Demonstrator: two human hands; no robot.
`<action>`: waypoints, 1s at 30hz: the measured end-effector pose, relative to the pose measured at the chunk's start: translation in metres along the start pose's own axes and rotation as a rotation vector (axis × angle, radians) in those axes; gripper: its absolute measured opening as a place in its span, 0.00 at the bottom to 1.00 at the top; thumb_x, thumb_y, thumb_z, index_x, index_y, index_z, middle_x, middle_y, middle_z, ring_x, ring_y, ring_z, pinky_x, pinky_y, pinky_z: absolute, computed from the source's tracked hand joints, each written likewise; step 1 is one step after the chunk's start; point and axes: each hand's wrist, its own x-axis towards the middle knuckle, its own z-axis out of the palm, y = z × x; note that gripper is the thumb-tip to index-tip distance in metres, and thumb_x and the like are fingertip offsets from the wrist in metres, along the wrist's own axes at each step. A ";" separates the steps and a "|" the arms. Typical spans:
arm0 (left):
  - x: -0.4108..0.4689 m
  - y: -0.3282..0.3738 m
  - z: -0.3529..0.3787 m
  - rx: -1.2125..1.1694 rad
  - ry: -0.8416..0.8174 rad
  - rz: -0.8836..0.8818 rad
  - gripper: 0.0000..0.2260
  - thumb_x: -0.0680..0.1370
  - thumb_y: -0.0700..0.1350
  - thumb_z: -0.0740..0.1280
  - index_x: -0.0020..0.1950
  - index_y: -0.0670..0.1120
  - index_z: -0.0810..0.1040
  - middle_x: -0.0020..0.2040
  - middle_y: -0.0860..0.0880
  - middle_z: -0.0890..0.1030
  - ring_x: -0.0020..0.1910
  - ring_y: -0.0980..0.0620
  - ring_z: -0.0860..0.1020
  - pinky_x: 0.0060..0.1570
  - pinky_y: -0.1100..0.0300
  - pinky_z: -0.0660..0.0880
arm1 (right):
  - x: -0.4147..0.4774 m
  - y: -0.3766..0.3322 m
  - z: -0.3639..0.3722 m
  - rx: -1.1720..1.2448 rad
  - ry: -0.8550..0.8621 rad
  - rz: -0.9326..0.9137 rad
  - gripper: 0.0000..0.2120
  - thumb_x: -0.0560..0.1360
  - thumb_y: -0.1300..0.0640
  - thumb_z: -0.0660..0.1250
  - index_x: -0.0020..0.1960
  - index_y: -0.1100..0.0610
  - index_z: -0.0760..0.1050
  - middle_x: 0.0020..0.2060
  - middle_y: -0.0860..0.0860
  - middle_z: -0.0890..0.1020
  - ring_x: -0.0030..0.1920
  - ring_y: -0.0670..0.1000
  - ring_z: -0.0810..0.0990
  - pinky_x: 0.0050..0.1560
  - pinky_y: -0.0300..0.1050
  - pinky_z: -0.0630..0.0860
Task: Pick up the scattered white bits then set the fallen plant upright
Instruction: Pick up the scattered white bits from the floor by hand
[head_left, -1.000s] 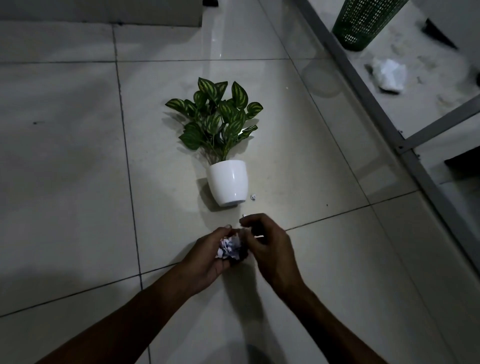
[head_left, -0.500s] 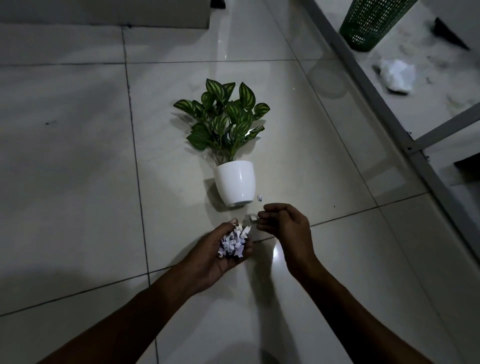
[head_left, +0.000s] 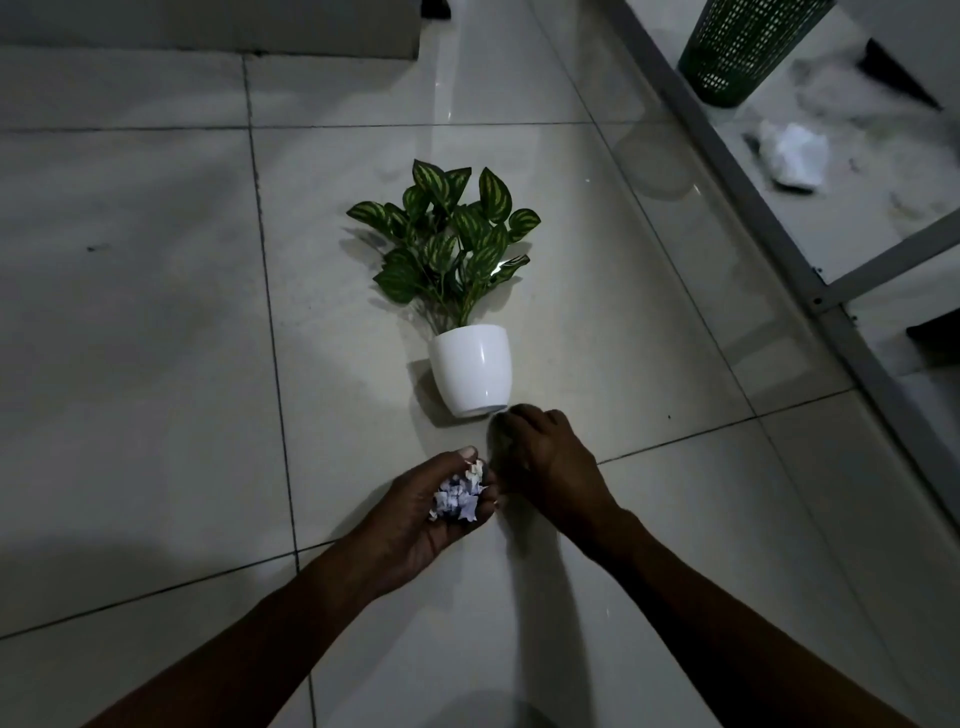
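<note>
A plant with striped green leaves (head_left: 447, 244) lies on its side on the tiled floor in a white pot (head_left: 472, 369), the leaves pointing away from me. My left hand (head_left: 415, 514) is cupped palm up around a heap of white bits (head_left: 457, 499). Fingers down on the floor, my right hand (head_left: 545, 452) sits just below the pot's base, near its right edge. Its fingertips are hidden, so whether they pinch a bit cannot be seen.
A green mesh bin (head_left: 737, 47) stands at the top right behind a grey metal frame (head_left: 737, 171). A crumpled white paper (head_left: 792, 156) lies on the floor beyond the frame. A low ledge (head_left: 208, 26) runs along the top left.
My right hand has left the cupped left hand and moved forward and down to the floor beside the pot's base. The two loose bits seen near the pot are now covered by it.
</note>
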 end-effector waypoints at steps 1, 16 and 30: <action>0.000 0.000 0.000 -0.001 0.010 0.010 0.08 0.76 0.42 0.68 0.40 0.42 0.85 0.39 0.43 0.85 0.35 0.49 0.85 0.35 0.58 0.82 | -0.005 -0.003 0.002 -0.012 0.005 0.001 0.19 0.75 0.60 0.69 0.65 0.57 0.75 0.63 0.54 0.77 0.57 0.57 0.75 0.48 0.52 0.79; 0.001 0.000 -0.014 0.042 0.040 0.057 0.11 0.78 0.40 0.62 0.47 0.39 0.83 0.38 0.44 0.86 0.33 0.51 0.85 0.34 0.60 0.81 | -0.019 -0.014 -0.008 0.267 0.011 0.061 0.04 0.77 0.65 0.66 0.49 0.60 0.79 0.44 0.55 0.81 0.43 0.52 0.77 0.45 0.41 0.74; 0.002 -0.001 -0.020 -0.002 0.030 0.075 0.12 0.77 0.41 0.61 0.42 0.40 0.82 0.38 0.45 0.86 0.34 0.50 0.85 0.36 0.58 0.82 | -0.060 -0.040 0.021 -0.079 -0.047 -0.073 0.16 0.74 0.64 0.69 0.61 0.58 0.77 0.58 0.55 0.79 0.56 0.56 0.78 0.38 0.47 0.80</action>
